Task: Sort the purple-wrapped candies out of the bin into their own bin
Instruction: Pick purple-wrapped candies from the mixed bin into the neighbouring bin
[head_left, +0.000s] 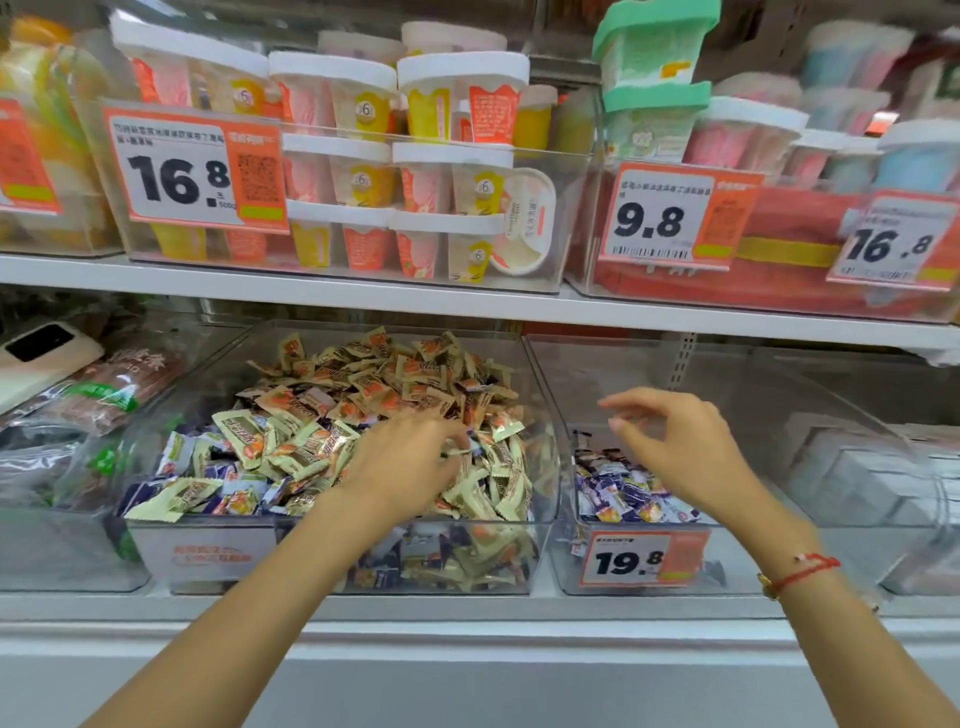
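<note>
At the far left of the lower shelf lie bagged snacks (78, 410), and next to them stands the big clear bin (208, 558), heaped with cream-and-orange candies (374, 374) and with purple-wrapped candies (176, 452) still scattered through the pile, most plainly along its left and front edges. The left hand (410, 457) rests on the right side of that heap, its fingers curled down among the wrappers; they seem to be closing on a piece, but whether they pinch one, and of which colour, I cannot tell. To the right, the smaller bin (566, 566) with the 19.8 price tag (644, 558) holds a low layer of purple candies (623, 493), so the sorting looks well begun but far from finished. The right hand (675, 441) hovers above that bin, fingers loosely spread and holding nothing visible. Plenty of purple pieces remain to be moved over.
</note>
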